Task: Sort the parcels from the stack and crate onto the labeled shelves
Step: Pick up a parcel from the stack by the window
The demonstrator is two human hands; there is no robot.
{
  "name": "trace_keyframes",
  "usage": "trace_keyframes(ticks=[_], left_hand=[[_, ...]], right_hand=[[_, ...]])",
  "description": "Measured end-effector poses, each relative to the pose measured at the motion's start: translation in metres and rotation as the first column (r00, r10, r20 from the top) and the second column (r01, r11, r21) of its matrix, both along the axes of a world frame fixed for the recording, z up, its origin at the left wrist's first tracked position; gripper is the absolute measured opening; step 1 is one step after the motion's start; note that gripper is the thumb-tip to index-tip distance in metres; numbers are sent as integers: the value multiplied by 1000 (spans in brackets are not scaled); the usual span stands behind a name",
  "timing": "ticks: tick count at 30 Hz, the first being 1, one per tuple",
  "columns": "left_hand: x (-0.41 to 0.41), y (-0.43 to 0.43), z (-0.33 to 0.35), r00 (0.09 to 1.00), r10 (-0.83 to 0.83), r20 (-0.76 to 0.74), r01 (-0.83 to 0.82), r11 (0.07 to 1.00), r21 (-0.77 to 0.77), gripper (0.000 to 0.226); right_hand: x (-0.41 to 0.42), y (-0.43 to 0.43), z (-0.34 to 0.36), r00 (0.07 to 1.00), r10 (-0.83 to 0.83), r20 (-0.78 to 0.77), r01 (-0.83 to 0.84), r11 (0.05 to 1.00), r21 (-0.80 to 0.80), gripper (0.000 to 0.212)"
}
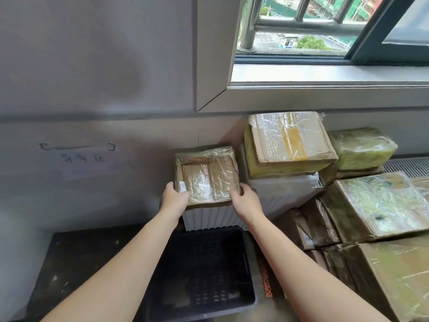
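Parcel (207, 174): flat cardboard box, close to square in plan, wrapped in glossy, wrinkled clear tape. Its centre seam runs away from the person. It lies on top of a white ribbed box (209, 219), and its near edge sits about over that box's near edge.

Left hand (175, 196) grips the near-left corner and right hand (245, 199) grips the near-right corner, thumbs on the top face. The parcel lies straight ahead of both hands, between them, and neither hand is clearly nearer.

Black plastic crate (199, 270), lattice-walled, stands directly below, against the white box's near side. The stack of taped parcels (290, 142) is just to the right, nearly touching.

Paper label (83, 158) is on the wall to the left, handwritten.

Judgement: lift with both hands. The tape is slick, so the hold should bear on the cardboard corners.
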State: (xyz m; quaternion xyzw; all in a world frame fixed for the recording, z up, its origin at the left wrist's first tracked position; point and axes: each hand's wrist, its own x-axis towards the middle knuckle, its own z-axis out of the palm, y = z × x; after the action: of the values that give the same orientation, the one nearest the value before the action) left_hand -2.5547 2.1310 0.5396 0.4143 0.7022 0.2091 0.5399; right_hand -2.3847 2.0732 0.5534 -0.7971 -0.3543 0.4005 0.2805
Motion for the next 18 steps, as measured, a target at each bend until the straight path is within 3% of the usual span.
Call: trace_keyframes(ticks=[4,8,13,18], left_hand=[[-13,5,-5,1000,18,20,-18,1000,-25,71],[-21,-3,1,993,75,88,-70,996,-58,48],[-32,-24,8,984,127,128,-118,990,-81,36],[-50,-41,20,973,157,167,-145,986,-80,45]], right_hand=[[-5,5,0,1000,-4,-24,4,999,32,41],[-8,2,2,1000,-28,-11,28,1000,-10,32],[-17,-9,15,998,50,-43,-50,999,-13,63],[-26,-14,29,989,132,-65,-131,991,13,65]])
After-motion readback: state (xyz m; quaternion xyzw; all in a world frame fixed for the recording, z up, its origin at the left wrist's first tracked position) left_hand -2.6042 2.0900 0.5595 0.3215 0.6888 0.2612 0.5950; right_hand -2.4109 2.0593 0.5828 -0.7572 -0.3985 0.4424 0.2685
